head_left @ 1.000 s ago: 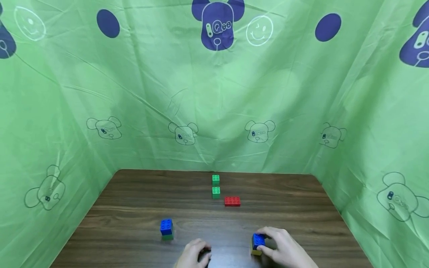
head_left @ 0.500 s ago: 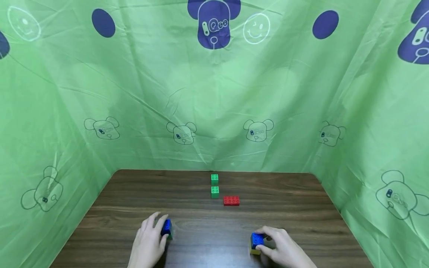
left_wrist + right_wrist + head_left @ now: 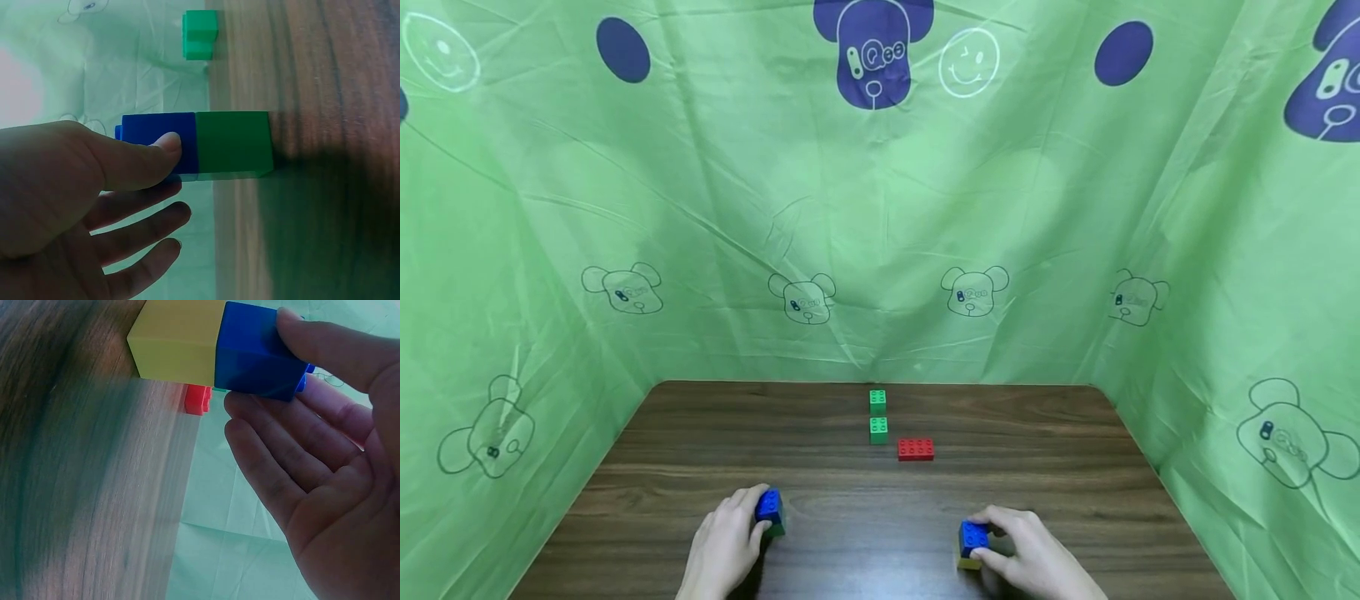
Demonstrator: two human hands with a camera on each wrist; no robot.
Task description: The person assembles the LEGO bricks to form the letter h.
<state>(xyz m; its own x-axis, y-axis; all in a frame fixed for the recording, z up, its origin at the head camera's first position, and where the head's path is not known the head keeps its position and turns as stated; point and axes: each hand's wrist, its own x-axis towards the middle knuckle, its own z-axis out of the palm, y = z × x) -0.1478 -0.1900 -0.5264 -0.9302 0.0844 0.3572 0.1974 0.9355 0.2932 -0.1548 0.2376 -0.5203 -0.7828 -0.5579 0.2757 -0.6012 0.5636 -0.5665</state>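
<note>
On the left of the table, my left hand (image 3: pixel 724 537) pinches a blue brick (image 3: pixel 769 505) between thumb and fingers. That brick sits on top of a green brick (image 3: pixel 234 142), forming a two-high stack, and the left thumb presses the blue side in the left wrist view. To the right, my right hand (image 3: pixel 1026 546) grips another blue brick (image 3: pixel 973 537) the same way. Beneath it is a yellow brick (image 3: pixel 178 344), joined to it as a second stack. Both stacks stand upright with their studs facing up.
Farther back on the brown wooden table (image 3: pixel 1037 442), two green bricks (image 3: pixel 878 430) stand one behind the other. A flat red brick (image 3: pixel 916 450) lies just right of them. Green printed cloth (image 3: pixel 880 208) hangs around the table's back and sides.
My left hand has moved left from the front middle to the blue and green stack and now pinches its blue brick. My right hand keeps its hold on the other stack.
</note>
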